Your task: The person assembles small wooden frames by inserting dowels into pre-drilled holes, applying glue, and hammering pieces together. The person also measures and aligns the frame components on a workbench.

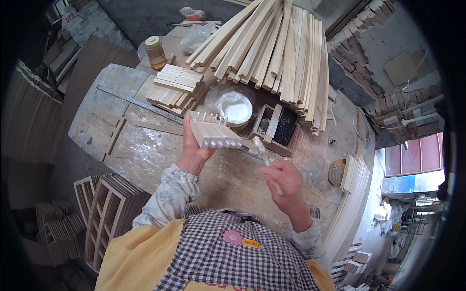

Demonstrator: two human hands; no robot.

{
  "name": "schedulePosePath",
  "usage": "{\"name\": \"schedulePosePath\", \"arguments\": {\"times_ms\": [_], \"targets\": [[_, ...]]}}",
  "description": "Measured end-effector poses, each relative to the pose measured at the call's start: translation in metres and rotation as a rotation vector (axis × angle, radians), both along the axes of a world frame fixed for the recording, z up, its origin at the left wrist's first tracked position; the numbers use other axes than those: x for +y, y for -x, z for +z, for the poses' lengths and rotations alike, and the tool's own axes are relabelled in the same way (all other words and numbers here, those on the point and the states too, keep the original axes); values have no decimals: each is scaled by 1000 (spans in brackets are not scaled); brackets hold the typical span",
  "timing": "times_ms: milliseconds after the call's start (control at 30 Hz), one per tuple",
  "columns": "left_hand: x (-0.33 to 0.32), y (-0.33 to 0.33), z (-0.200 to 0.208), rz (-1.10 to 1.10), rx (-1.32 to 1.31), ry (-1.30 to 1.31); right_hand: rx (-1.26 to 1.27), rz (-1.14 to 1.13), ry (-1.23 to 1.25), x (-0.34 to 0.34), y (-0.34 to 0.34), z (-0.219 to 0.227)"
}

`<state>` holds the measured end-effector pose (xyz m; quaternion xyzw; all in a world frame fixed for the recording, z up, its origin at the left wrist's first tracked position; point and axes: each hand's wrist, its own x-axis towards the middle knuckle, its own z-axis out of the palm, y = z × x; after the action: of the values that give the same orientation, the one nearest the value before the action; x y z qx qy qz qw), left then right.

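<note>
My left hand (195, 148) grips a bundle of short wooden pieces (211, 132) set side by side, raised above the bench. Dowel pegs stand out along the bundle's far edge, and its near ends look coated in white. In my closed right hand (285, 184) is a small brush (262, 148), its whitish tip just right of the bundle and apart from it. Beyond the bundle sits a round tub of white paste (235, 107), probably glue. Right of the tub stands a wooden box (264, 121) with dark contents and a wood strip across it.
Long wooden strips (272, 48) fan out at the back. At left back are stacked drilled slats (177, 80), a jar of amber liquid (155, 52) and a metal ruler (141, 104). Slatted frames (109, 208) lean at lower left; more strips (352, 194) lie right of the workbench (160, 160).
</note>
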<state>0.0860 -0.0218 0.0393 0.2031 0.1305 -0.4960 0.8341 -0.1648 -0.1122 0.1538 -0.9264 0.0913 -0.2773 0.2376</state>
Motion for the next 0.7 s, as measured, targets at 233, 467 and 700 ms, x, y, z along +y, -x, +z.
{"name": "schedulePosePath", "arguments": {"times_ms": [233, 467, 700], "targets": [[5, 22, 36, -285, -366, 42, -283, -160, -1023, -1, -12, 20], [8, 25, 51, -393, -923, 116, 68, -268, -1322, -32, -52, 5], [13, 23, 67, -447, -1028, 101, 18, -460, -883, -52, -53, -17]]}}
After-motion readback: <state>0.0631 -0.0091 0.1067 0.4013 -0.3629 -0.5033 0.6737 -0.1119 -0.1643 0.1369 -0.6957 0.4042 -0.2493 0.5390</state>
